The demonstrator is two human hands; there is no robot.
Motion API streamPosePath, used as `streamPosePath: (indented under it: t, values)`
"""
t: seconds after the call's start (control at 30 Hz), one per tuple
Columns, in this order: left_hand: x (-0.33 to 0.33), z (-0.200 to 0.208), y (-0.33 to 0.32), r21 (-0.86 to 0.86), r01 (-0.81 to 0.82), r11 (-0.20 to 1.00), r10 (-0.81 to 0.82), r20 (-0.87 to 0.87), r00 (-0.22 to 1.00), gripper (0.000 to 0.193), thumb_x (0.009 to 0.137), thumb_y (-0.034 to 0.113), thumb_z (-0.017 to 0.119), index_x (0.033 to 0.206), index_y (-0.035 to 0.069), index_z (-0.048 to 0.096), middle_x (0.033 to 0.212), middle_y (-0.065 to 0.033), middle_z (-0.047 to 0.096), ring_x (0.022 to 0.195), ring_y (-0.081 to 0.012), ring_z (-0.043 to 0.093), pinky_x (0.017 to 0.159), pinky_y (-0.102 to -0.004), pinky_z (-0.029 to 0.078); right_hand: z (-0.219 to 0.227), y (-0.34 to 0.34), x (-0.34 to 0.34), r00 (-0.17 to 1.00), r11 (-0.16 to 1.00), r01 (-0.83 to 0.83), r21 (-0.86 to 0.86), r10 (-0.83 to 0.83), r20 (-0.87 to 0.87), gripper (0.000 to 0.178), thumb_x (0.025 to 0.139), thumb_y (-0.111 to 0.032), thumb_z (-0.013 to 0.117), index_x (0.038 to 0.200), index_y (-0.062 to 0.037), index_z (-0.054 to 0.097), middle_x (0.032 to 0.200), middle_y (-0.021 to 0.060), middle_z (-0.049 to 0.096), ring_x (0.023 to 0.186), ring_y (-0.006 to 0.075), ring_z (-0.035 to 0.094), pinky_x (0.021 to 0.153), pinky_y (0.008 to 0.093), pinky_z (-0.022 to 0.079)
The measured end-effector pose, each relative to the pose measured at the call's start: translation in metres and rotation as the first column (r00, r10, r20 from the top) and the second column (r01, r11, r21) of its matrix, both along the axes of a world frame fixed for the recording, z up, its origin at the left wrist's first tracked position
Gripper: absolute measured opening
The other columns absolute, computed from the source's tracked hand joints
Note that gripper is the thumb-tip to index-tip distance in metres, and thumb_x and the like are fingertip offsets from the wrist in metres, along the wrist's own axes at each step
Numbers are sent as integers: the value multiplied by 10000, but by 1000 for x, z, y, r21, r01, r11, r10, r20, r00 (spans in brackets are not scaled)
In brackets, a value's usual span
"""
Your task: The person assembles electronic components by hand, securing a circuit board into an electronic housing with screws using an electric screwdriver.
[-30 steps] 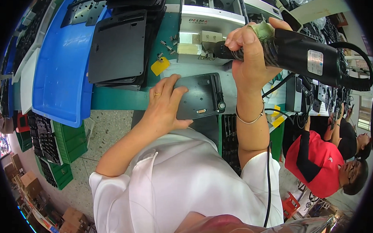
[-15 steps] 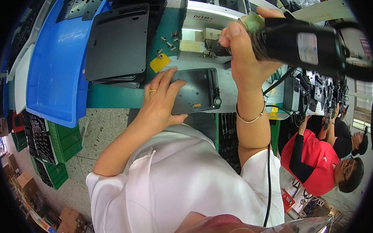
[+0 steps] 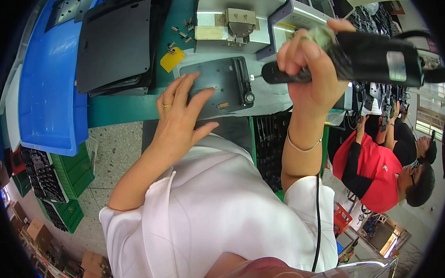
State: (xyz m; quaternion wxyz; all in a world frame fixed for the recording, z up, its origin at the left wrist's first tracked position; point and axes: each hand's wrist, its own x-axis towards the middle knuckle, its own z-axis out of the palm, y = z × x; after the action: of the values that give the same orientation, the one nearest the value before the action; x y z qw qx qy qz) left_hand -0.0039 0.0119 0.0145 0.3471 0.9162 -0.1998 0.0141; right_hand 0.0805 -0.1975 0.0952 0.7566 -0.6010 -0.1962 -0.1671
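Observation:
A flat dark plate [image 3: 217, 82] lies on the bench in front of me. Along its right edge runs a black bar-shaped part [image 3: 241, 76] with a round metal-rimmed end. My left hand [image 3: 183, 101], a ring on one finger, rests with spread fingers at the plate's left side. In my right hand [image 3: 311, 59] is a black electric screwdriver [image 3: 370, 57], held sideways with pale cloth around its grip. Its bit points left, just right of the bar-shaped part. Something small and whitish shows at the bit, too small to make out.
Behind the plate stands a grey metal machine [image 3: 214, 16], likely a screw feeder. Small metal parts [image 3: 183, 34] and a yellow piece [image 3: 172, 60] lie left of it. Further left are stacked black panels [image 3: 115, 42] and a blue bin [image 3: 52, 98]. Co-workers [image 3: 366, 168] sit at right.
My right hand has brought the screwdriver away from the machine's front, towards me and the plate's right edge. My left hand stays at the plate, its fingers a little more spread. The view has shifted.

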Motion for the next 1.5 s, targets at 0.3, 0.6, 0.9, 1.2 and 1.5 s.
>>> streamPosePath:
  t: [0.3,0.6,0.9,1.2,1.5]
  values:
    - [6,-13,-48,18,107,994,-105,378,920,423,642,188,766,1049,238,665,1161,-21,503,1094,-219,442,927,-420,332,-26,-9,-27,992,986,49,162,-29,-126,419,800,51,604,1165,3,405,673,90,543,512,155,522,507,308,477]
    - [8,-21,-53,22,58,998,-62,387,920,380,660,178,747,1028,245,680,1093,6,528,1067,-201,450,938,-410,323,-34,-6,-27,996,993,12,118,-1,-91,409,810,88,578,1161,-8,394,674,93,545,528,152,531,503,285,477]
    - [12,-25,-52,1,70,998,-65,377,924,361,677,162,733,1024,250,690,1073,5,532,1062,-199,468,938,-420,326,-48,-5,-32,993,965,115,-234,-107,48,374,833,75,560,1107,-92,367,620,80,469,453,161,438,467,323,429]
    - [13,-26,-48,-15,109,994,-98,341,935,369,705,163,713,1062,246,673,1117,-16,526,1079,-218,472,951,-438,326,-53,-4,-39,962,892,256,-372,-196,191,380,833,86,558,1116,-79,365,652,96,495,470,172,468,484,334,455]
    - [12,-27,-46,4,195,981,-184,346,920,333,765,159,682,1095,150,638,1270,43,535,1208,-197,452,1012,-458,309,2,9,-1,967,913,145,381,-213,141,440,869,-32,557,1255,-82,352,633,72,487,516,170,479,543,348,473]
